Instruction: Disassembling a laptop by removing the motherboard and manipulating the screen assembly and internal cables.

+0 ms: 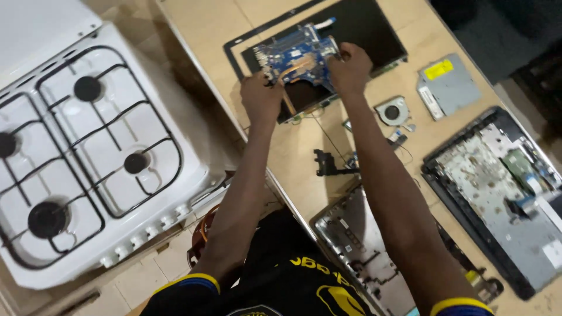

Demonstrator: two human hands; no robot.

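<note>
Both hands pinch the blue circuit board, left hand and right hand at its edges, above the screen panel; fan, drive, keyboard shell already out on the table.

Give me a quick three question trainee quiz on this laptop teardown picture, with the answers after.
1. True or false: both hands grip the blue circuit board.
2. What does the board lie over? A) the white stove B) the dark screen panel C) the keyboard frame
3. Which small round part sits just beyond the right forearm?

Key
1. True: left hand and right hand hold opposite ends.
2. B, the dark screen panel.
3. The cooling fan, on the wooden table.
</note>
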